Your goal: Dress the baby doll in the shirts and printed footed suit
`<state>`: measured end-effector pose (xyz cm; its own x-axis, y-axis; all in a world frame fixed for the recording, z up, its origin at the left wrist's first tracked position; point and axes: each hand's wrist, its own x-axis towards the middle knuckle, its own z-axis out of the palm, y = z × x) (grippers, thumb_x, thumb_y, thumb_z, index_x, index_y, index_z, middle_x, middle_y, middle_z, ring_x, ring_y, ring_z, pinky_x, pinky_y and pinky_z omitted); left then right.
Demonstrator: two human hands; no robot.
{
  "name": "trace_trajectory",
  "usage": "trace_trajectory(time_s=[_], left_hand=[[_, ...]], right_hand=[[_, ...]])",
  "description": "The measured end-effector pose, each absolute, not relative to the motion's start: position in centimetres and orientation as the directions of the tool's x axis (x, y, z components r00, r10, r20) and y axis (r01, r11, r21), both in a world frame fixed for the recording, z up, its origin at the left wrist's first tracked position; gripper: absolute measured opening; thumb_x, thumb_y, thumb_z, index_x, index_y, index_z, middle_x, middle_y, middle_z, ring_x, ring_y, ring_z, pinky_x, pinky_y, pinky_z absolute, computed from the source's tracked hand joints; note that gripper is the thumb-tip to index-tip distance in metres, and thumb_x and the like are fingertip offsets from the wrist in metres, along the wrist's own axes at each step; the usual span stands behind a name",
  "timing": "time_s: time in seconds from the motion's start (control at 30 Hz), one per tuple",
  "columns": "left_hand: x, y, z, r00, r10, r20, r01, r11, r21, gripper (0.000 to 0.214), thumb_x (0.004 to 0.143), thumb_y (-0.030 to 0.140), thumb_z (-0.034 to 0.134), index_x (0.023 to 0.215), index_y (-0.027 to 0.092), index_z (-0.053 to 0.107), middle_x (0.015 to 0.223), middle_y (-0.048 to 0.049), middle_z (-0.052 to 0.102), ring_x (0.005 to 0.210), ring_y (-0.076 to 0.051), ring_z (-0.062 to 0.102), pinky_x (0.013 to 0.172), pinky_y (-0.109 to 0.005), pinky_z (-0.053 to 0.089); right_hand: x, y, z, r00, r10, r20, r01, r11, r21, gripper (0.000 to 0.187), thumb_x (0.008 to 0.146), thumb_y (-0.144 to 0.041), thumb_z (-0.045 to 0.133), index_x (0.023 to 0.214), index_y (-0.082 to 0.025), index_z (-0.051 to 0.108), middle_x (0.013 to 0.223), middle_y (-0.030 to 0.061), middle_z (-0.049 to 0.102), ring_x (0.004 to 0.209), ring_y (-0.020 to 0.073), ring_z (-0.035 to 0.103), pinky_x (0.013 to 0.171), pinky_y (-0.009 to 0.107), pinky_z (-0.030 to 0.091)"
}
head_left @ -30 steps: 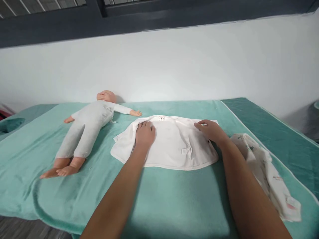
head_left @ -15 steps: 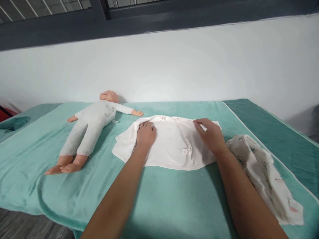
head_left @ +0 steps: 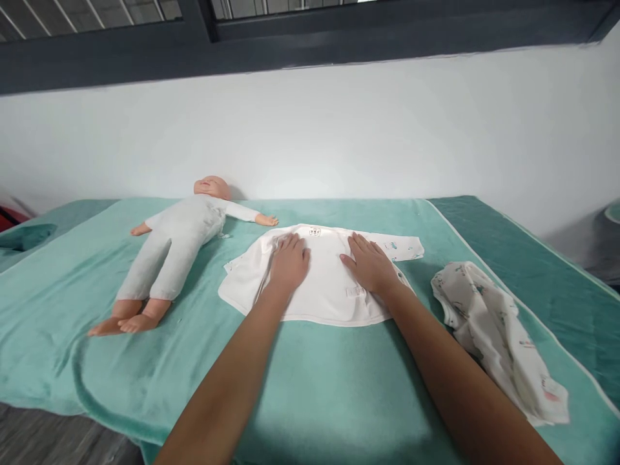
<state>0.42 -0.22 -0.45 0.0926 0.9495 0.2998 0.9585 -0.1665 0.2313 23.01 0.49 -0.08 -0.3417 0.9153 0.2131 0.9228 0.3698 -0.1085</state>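
A small white baby shirt (head_left: 322,284) lies spread on the green blanket, its printed sleeve reaching out to the right. A label shows near its top edge. Flat on the left part of the shirt rests my left hand (head_left: 289,261), fingers stretched out. My right hand (head_left: 371,263) also lies flat on the cloth, toward the right side, fingers extended and the thumb apart. Neither hand grips anything. To the left, a baby doll (head_left: 181,232) in a white body suit lies on its back, one arm pointing toward the shirt.
A crumpled white printed baby garment (head_left: 498,336) lies to the right of my right forearm. The green blanket (head_left: 334,387) covers the table, with a darker green cloth (head_left: 542,278) at right. A white wall (head_left: 310,135) stands behind.
My right hand has moved left from the shirt's right edge and flattened onto the cloth. The right sleeve now lies extended outward. My left hand stays nearly in place.
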Motion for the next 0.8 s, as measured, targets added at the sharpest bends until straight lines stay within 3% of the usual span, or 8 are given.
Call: trace_trajectory(time_s=[0.23,0.5,0.63,0.8], left_hand=[[1.8,-3.6,-0.1,0.275,0.94,0.204,0.924,-0.317,0.215,0.06,0.104,0.046,0.024,0.149,0.011,0.043,0.162,-0.0136,0.035,0.153,-0.025,0.027,0.125,-0.045,0.024],[1.7,-11.9,-0.1,0.468,0.845,0.257,0.82,-0.524,0.229,0.058,0.104,0.05,0.026,0.152,0.02,0.04,0.163,-0.0102,0.033,0.153,-0.026,0.026,0.124,-0.051,0.026],[0.5,-15.1,-0.2,0.53,0.793,0.299,0.754,-0.602,0.261,0.052,0.102,0.048,0.038,0.147,0.024,0.045,0.159,-0.0061,0.042,0.15,-0.024,0.034,0.124,-0.05,0.027],[-2.5,-16.3,-0.6,0.388,0.819,0.423,0.773,-0.539,0.334,0.034,0.099,0.024,0.046,0.13,0.025,0.058,0.138,-0.0052,0.063,0.13,-0.021,0.054,0.116,-0.047,0.039]], right_hand=[[22.8,-0.4,-0.2,-0.412,0.879,0.242,0.894,0.441,-0.082,0.06,0.102,-0.038,0.028,0.151,-0.005,0.04,0.162,0.0178,0.032,0.152,0.0268,0.028,0.121,0.048,0.027],[22.8,-4.0,0.0,-0.404,0.884,0.233,0.889,0.44,-0.127,0.065,0.103,-0.046,0.028,0.15,-0.004,0.041,0.16,0.0228,0.034,0.152,0.0294,0.027,0.12,0.052,0.029],[22.9,-6.7,0.0,-0.458,0.857,0.237,0.854,0.498,-0.149,0.061,0.103,-0.047,0.029,0.15,-0.01,0.043,0.16,0.0188,0.036,0.152,0.0269,0.026,0.12,0.051,0.031],[23.8,-10.5,0.3,-0.529,0.808,0.258,0.797,0.578,-0.174,0.059,0.102,-0.048,0.04,0.152,-0.016,0.042,0.16,0.0158,0.036,0.151,0.0269,0.031,0.12,0.053,0.033]])
